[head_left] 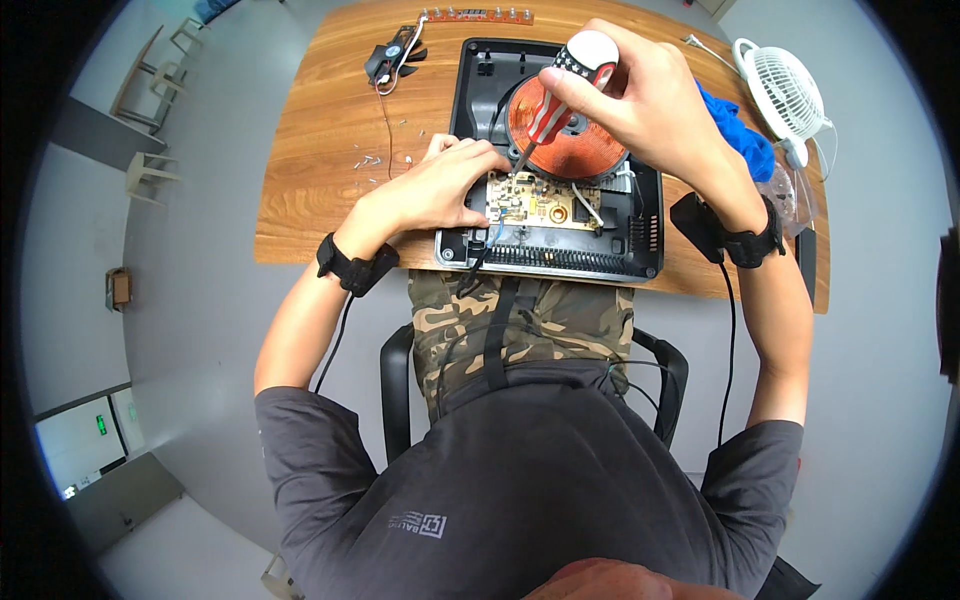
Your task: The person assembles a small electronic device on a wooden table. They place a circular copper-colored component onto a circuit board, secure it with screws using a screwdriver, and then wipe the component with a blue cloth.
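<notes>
My right hand (650,105) is closed round the handle of a screwdriver (549,118) with red and white stripes and a dark end with white stars. The screwdriver slants down to the left, its shaft reaching the upper edge of a tan circuit board (540,208). My left hand (435,185) grips the board's left side, thumb at the lower corner and fingers at the upper one. The board sits in the front of an open black appliance housing (478,95). Behind it lies a round copper coil (598,150), partly hidden by my right hand and the screwdriver.
A small black fan (395,58) with wires and a strip board (477,16) lie at the back left. Small loose pieces (368,160) are scattered left of the housing. At the right are a blue cloth (737,135) and a white desk fan (785,92).
</notes>
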`<state>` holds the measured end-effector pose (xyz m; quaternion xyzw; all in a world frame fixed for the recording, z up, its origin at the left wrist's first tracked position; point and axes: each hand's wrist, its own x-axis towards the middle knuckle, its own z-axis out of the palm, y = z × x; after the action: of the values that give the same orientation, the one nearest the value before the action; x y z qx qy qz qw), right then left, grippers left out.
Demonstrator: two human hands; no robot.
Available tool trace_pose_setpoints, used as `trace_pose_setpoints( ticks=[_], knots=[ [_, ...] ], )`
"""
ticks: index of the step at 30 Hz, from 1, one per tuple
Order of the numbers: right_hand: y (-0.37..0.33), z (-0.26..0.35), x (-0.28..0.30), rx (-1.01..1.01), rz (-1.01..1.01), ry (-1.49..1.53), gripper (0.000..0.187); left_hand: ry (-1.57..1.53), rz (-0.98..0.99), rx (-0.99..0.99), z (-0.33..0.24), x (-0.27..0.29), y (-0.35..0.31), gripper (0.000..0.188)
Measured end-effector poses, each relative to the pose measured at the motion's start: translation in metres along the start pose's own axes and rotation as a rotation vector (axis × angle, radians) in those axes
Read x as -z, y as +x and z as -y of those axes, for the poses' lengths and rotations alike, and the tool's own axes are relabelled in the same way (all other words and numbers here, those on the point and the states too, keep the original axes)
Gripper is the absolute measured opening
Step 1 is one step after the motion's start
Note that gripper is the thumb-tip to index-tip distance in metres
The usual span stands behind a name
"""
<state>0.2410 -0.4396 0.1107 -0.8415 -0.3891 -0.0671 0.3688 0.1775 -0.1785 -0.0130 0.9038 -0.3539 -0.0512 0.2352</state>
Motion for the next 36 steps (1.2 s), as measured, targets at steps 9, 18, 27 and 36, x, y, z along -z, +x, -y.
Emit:
trace_pose_setpoints(
  ticks=[9,18,27,36],
  knots=[
    [0.009,0.01,0.0,-0.104,0.057,0.193,0.026,-0.084,-0.103,-0.006,0.002,-0.006,-0.004,0.069],
    [0.01,0.012,-0.002,-0.085,0.062,0.149,0.024,-0.055,-0.121,-0.058,0.002,-0.009,-0.003,0.068],
    [0.01,0.016,-0.007,-0.144,0.121,0.271,0.023,-0.046,-0.101,0.003,0.005,-0.011,-0.003,0.076],
    [0.01,0.02,-0.013,-0.09,0.185,0.162,0.03,-0.061,-0.067,0.023,0.003,-0.01,-0.004,0.077]
  ],
)
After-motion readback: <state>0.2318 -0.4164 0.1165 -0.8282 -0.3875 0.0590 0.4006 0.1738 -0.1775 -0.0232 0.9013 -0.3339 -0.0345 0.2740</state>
